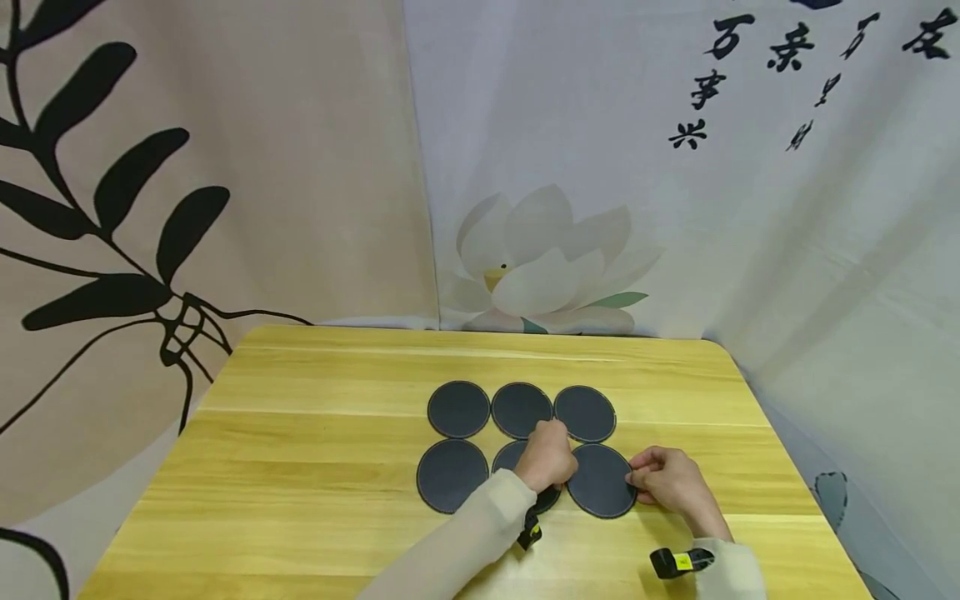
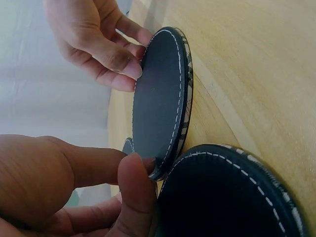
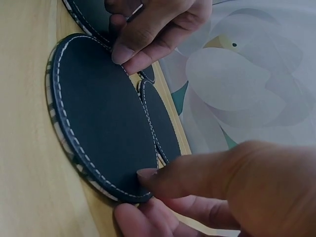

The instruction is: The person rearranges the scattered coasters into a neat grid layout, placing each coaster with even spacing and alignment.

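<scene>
Several round black coasters with white edge stitching lie in two rows of three, among them the back left coaster point(image 1: 458, 409) and front left coaster point(image 1: 452, 476). Both hands are at the front right coaster point(image 1: 602, 481). My right hand point(image 1: 671, 482) pinches its right edge, thumb on the top face, as the right wrist view shows. At its opposite edge, my left hand point(image 1: 548, 455) holds the rim between thumb and a finger. That hand partly covers the front middle coaster point(image 1: 510, 455). A plaid side band shows on the held coaster point(image 3: 98, 113) in the right wrist view.
The coasters are on a light wooden table point(image 1: 300, 433) with rounded far corners. Behind it hangs a pale cloth point(image 1: 315, 167) printed with dark leaves, a lotus and black characters. A dark strap device point(image 1: 681, 562) sits on the right wrist.
</scene>
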The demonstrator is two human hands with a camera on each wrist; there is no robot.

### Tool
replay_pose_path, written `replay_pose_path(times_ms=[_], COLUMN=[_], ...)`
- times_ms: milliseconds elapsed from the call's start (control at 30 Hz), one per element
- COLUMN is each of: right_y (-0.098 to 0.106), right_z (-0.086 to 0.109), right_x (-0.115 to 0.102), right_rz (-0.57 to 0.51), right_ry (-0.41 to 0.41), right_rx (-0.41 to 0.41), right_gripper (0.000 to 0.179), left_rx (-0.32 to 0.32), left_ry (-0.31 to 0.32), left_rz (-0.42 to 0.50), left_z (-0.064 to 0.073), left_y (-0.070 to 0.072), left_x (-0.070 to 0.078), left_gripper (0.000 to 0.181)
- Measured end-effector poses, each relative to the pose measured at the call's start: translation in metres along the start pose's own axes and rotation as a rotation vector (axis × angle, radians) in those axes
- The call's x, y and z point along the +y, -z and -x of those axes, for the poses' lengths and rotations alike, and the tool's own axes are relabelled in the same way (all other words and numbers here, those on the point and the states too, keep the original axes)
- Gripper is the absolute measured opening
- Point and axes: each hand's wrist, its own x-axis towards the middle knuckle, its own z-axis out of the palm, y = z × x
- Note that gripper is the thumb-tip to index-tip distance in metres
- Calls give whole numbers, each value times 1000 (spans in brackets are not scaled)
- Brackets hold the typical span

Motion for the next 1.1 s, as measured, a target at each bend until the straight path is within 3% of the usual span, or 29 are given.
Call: replay_pose_path(times_ms=[267,467,533,767,900,1100], right_y=[7,19,21,31,39,50], right_z=[-1,-3,-4,-12,-16,-23], right_x=[-5,-12,-15,-30,-33,-31], right_rz=[89,225,242,278,303,373], right_ry=[62,196,237,407,494,552], right_rx=[-20,-7,3,40,76,159], right_gripper=[23,28,30,48,60,75], left_rx=[-10,9,21,117,197,319], left_ry=[-54,-122,-142,-167,-216,-258], left_rz=[44,61,66,60,0,-135], left_z=[-1,-6,-7,-6,-1,7], left_y=[6,29,38,77,98,131], left_x=[-10,-23,-27,-42,-57,-86], left_gripper=[55,4,17,26,42,67])
